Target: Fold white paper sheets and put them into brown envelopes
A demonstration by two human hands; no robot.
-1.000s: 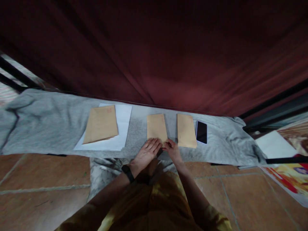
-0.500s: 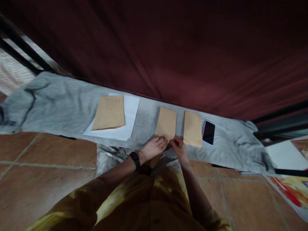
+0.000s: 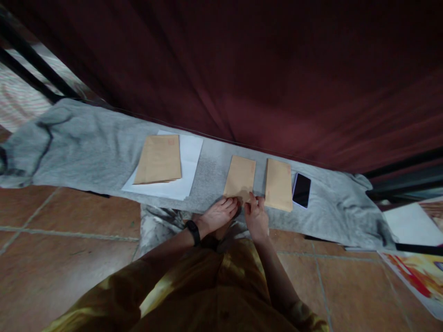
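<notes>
A brown paper envelope [image 3: 241,173] lies lengthwise in front of me, its near end between my two hands. My left hand [image 3: 221,212], with a dark band on the wrist, has its fingers curled together on the envelope's near left corner. At the near right corner, my right hand [image 3: 256,214] has its thumb and bent fingers on the paper. The envelope's near edge is partly hidden by my fingers and shadow. Just right of it lies a second brown envelope or stack of them [image 3: 278,184], close to my right fingertips.
A phone [image 3: 302,190] lies at the right. On the left, several brown envelopes [image 3: 159,159] rest on white paper sheets [image 3: 189,161]. Grey cloth [image 3: 93,147] covers the narrow surface. A dark red curtain [image 3: 242,83] hangs behind it.
My right hand has shifted slightly, its fingers reaching a little farther up onto the envelope's near right corner. My left hand stays at the near left corner.
</notes>
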